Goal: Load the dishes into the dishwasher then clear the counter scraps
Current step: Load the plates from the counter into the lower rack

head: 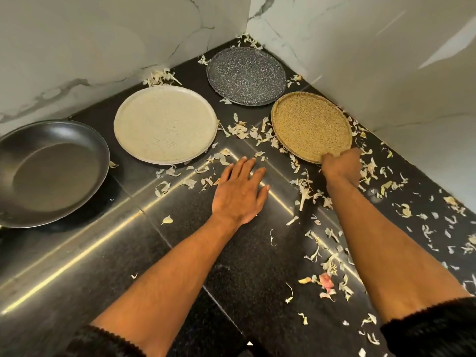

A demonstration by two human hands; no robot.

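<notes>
Left hand [238, 188] spread flat | right hand [341, 164] pinching tan speckled plate [310, 124] rim

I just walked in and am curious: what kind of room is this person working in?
Most likely a home kitchen corner. A black stone counter meets marble-look wall tiles, and on it sit a dark frying pan, three speckled plates and scattered vegetable peelings.

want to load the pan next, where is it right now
In the head view, the black frying pan sits at the far left of the black counter, just left of the cream speckled plate, near the marble wall.
</notes>
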